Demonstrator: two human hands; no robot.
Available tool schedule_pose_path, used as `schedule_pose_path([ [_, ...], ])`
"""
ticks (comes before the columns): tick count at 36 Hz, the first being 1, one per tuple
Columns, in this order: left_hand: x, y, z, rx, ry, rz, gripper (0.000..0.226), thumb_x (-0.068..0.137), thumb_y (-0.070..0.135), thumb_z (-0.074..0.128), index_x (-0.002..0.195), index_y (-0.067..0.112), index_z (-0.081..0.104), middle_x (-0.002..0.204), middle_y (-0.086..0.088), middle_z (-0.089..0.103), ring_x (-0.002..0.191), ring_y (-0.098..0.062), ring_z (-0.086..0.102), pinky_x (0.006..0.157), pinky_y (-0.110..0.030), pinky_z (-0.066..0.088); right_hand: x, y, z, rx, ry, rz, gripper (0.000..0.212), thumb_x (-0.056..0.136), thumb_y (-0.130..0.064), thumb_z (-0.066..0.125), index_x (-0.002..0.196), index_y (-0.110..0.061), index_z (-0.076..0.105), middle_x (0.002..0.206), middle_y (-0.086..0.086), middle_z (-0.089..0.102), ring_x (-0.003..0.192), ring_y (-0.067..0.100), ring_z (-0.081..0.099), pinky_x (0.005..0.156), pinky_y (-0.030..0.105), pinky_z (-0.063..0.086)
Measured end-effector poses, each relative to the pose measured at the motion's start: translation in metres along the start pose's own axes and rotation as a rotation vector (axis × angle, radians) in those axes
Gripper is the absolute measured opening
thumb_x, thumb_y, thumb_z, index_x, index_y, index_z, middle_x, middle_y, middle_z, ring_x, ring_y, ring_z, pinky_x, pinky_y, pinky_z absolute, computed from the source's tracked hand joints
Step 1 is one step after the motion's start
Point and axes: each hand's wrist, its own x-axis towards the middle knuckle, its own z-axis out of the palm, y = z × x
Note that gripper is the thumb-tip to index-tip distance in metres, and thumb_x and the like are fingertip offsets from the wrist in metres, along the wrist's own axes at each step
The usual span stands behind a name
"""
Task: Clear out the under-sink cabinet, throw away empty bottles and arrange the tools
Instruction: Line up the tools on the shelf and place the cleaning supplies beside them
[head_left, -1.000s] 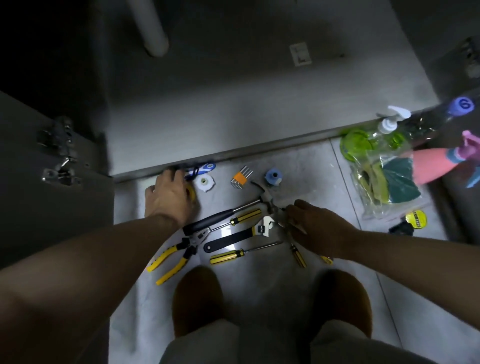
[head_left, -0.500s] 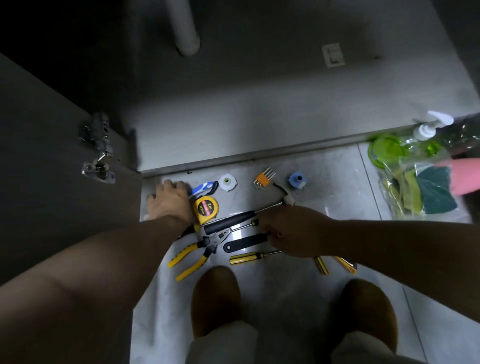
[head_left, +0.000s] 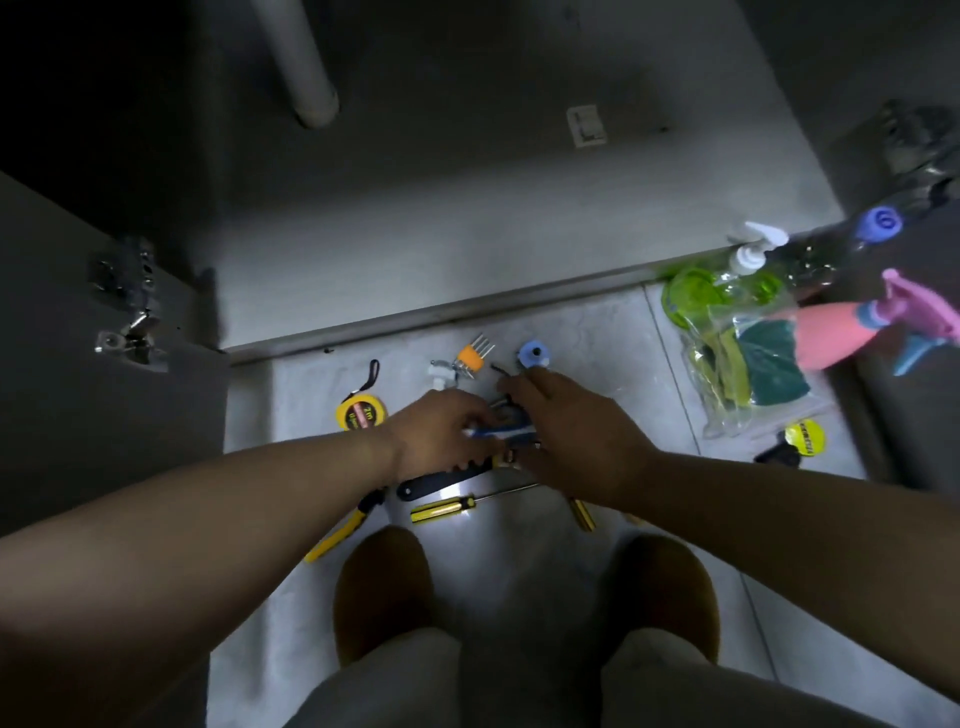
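Tools lie on the tiled floor in front of the open cabinet (head_left: 467, 249). My left hand (head_left: 441, 431) grips a blue-and-white handled tool (head_left: 501, 430) over the pile. My right hand (head_left: 566, 421) meets it from the right, fingers spread over the same tool and the hammer beneath; what it holds is hidden. A yellow tape measure (head_left: 361, 413) lies apart to the left. Below the hands are a black-handled wrench (head_left: 441, 480), a yellow screwdriver (head_left: 447, 506) and yellow pliers (head_left: 343, 527). An orange hex key set (head_left: 470, 356), a white fitting (head_left: 440, 371) and a blue tape roll (head_left: 532, 355) lie behind.
At the right stand a green soap pump bottle (head_left: 737, 280), a pink spray bottle (head_left: 852, 332), a clear bottle with blue cap (head_left: 878, 223), a bag of scouring pads (head_left: 758, 374) and a second small tape measure (head_left: 804, 437). The open door with hinge (head_left: 130, 306) is left; a drain pipe (head_left: 306, 67) hangs inside.
My left hand left the spot by the tape measure and carried the blue-handled tool right to the pile's middle. My right hand shifted up to meet it.
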Motion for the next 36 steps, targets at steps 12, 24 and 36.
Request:
schedule_pose_path([
  [12, 0.029, 0.047, -0.001, -0.230, -0.322, -0.070, 0.036, 0.088, 0.035, 0.078, 0.118, 0.018, 0.067, 0.103, -0.001, 0.074, 0.087, -0.015, 0.075, 0.078, -0.034, 0.063, -0.062, 0.049, 0.006, -0.027, -0.160, 0.137, 0.030, 0.090, -0.037, 0.065, 0.117, -0.024, 0.062, 0.109, -0.002, 0.062, 0.085, 0.022, 0.065, 0.067, 0.030, 0.049],
  [24, 0.061, 0.094, 0.023, -0.439, -0.052, 0.031, 0.034, 0.080, 0.045, 0.082, 0.109, 0.035, 0.068, 0.094, 0.009, 0.078, 0.084, -0.004, 0.074, 0.074, -0.020, 0.058, -0.126, 0.071, 0.005, 0.216, 0.069, 0.532, 0.029, 0.085, -0.046, 0.065, 0.107, -0.036, 0.048, 0.093, -0.007, 0.064, 0.075, 0.018, 0.062, 0.058, 0.032, 0.042],
  [36, 0.078, 0.087, 0.048, -0.226, -0.087, 0.005, 0.014, 0.091, 0.023, 0.074, 0.104, 0.021, 0.071, 0.087, 0.002, 0.076, 0.075, -0.008, 0.072, 0.066, -0.018, 0.054, -0.208, 0.121, 0.020, 0.519, 0.370, 1.493, 0.031, 0.083, -0.037, 0.067, 0.101, -0.014, 0.057, 0.095, 0.010, 0.069, 0.089, 0.032, 0.067, 0.080, 0.042, 0.057],
])
